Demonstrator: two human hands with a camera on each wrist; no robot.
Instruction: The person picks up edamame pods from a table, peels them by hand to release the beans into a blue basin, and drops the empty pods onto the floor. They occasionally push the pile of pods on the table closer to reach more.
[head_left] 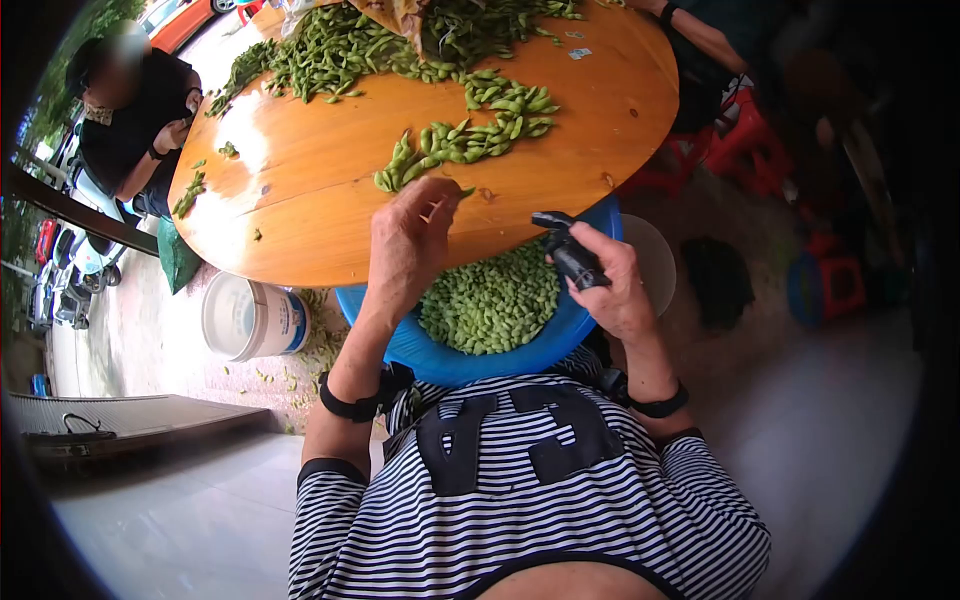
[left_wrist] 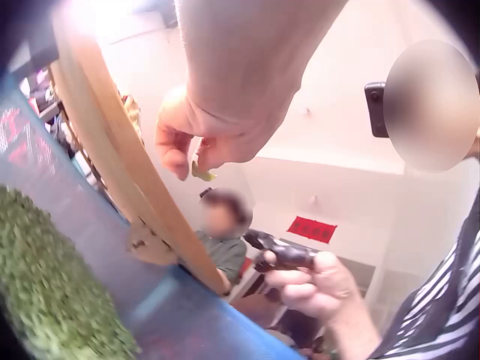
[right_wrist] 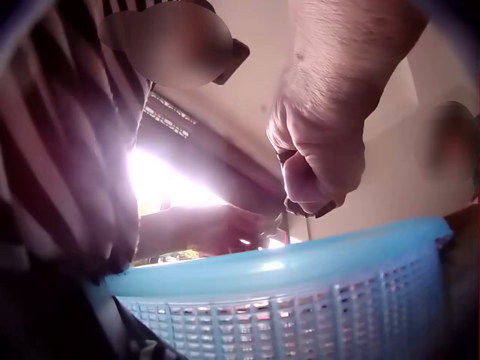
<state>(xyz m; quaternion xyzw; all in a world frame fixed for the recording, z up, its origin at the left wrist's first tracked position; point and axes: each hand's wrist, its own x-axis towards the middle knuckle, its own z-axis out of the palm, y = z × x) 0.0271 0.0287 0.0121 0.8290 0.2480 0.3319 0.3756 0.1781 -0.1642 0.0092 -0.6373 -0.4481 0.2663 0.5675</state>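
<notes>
My left hand [head_left: 408, 240] is over the near edge of the wooden table [head_left: 310, 190], pinching a small green soybean pod [left_wrist: 201, 172] between thumb and fingertips. On the other side, my right hand [head_left: 624, 285] grips a black hand tool [head_left: 577, 258] with a short lever-like top; its exact kind is unclear. Both hands are above a blue plastic basket [head_left: 440, 370] at my lap, and shelled green beans [head_left: 490, 305] lie heaped inside it. Closest to my left fingertips on the tabletop is a band of loose pods [head_left: 465, 143].
A large heap of pods [head_left: 330, 55] covers the table's far side. A white bucket [head_left: 232, 318] stands on the floor at left, with scattered bits beside it. One person [head_left: 135, 150] sits at the left; another's arm [head_left: 705, 40] shows far right, near a red stool [head_left: 750, 150].
</notes>
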